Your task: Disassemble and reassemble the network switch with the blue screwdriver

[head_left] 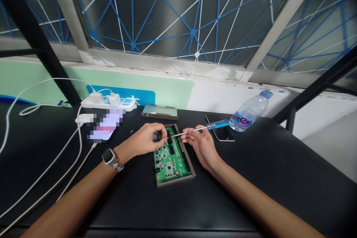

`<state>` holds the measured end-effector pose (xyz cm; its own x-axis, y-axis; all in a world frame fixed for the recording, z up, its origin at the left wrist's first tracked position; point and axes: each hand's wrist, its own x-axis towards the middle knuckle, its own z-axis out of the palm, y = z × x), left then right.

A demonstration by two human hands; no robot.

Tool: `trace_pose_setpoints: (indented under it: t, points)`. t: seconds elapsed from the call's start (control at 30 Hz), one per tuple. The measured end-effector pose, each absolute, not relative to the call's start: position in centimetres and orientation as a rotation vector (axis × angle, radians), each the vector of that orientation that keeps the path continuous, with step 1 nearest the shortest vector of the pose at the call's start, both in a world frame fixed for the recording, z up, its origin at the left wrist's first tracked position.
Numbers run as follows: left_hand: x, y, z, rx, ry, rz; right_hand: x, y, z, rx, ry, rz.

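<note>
A black table (279, 167) runs across the view, with a white power strip (122, 104) and pale cables (52, 148) at its far left and a water bottle (248, 113) at its far right. A green circuit board (170, 165) in a grey frame lies at the middle, below a flat metal drive (159, 112). The left hand (145, 140), wearing a smartwatch (108, 156), is curled with its fingertips down at the board's upper edge; whether it grips the board I cannot tell. The right hand (201, 145), partly closed, pinches a blue-handled screwdriver (205, 128) whose shaft reaches over the board, its handle above a black phone (224, 137).
</note>
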<state>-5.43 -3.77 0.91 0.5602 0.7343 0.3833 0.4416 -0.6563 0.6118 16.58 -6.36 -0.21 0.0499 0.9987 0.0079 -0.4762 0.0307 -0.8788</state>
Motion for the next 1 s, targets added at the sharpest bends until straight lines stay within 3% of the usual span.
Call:
trace_pose_setpoints:
  t: [0.8,1.0]
  points:
    - [-4.5,-4.8,0.0,2.374,0.967,1.151,17.0,-6.6,-0.5,-0.773,-0.733,1.535]
    - [-4.7,-5.0,1.4,2.569,0.941,1.062,17.1,-6.4,-0.5,-0.796,-0.691,1.570]
